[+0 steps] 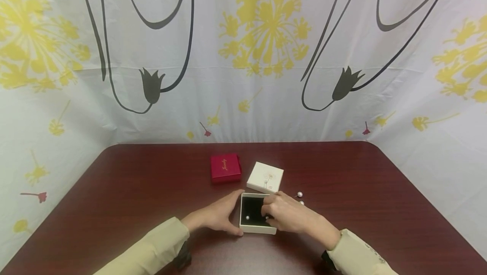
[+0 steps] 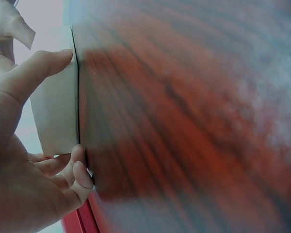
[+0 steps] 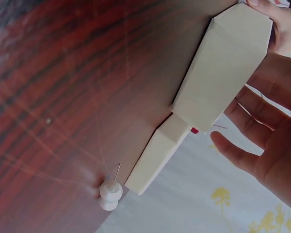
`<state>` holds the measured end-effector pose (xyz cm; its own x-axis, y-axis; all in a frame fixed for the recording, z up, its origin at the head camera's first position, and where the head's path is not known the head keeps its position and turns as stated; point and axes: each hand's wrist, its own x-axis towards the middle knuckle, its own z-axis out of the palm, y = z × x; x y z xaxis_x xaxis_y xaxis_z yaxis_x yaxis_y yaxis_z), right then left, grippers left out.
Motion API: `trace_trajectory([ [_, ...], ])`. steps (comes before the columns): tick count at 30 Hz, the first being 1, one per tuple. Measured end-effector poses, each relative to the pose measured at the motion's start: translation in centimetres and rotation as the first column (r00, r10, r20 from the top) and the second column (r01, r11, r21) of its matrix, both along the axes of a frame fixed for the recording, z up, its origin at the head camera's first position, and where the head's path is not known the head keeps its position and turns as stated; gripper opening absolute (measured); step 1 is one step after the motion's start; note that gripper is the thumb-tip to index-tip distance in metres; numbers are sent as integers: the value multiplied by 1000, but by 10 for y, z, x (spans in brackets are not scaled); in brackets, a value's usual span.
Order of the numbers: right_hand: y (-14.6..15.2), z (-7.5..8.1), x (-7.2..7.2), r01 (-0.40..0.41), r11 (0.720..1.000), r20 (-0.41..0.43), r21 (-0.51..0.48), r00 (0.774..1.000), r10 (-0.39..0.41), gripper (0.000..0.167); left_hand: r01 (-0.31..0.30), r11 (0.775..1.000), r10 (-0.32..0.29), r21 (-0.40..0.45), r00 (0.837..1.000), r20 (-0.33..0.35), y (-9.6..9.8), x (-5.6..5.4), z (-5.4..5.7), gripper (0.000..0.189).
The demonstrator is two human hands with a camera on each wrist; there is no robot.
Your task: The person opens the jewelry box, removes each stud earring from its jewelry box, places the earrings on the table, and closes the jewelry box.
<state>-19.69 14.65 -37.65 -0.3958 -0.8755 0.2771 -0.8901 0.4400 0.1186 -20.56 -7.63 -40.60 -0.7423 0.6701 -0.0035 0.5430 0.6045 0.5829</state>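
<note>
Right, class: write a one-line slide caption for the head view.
Left hand holds a dark-lined white box while right hand reaches inside, two pearl studs lying nearby.

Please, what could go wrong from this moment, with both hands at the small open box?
Two loose pearl-like beads lie on the table near the right hand, which might knock them away. The left hand grips the open box; if it slips, the box could shift while the right hand reaches inside.
</note>
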Motion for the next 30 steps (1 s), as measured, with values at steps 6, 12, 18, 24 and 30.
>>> trace_trajectory([
  [6, 0, -2, 0, -23, 1000, -41, -3, 999, 23, 10, 4, 1000, -4, 1, 1000, -2, 0, -1, -1, 97],
  [12, 0, -3, 1, -7, 1000, -50, 11, 999, 7, 10, 5, 1000, -5, 5, 1000, -4, -1, -1, -2, 97],
  [18, -1, -2, 2, 13, 1000, -38, 20, 999, -12, 11, 5, 1000, -5, 6, 1000, -8, 0, 0, 0, 97],
  [24, -1, -2, 2, 14, 1000, -30, 15, 999, -14, 10, 3, 1000, -3, 3, 1000, 0, 0, 2, 2, 95],
  [30, -1, -1, 1, 7, 1000, -44, 8, 999, -7, 10, 3, 1000, -3, 5, 1000, -3, 0, 2, 2, 95],
])
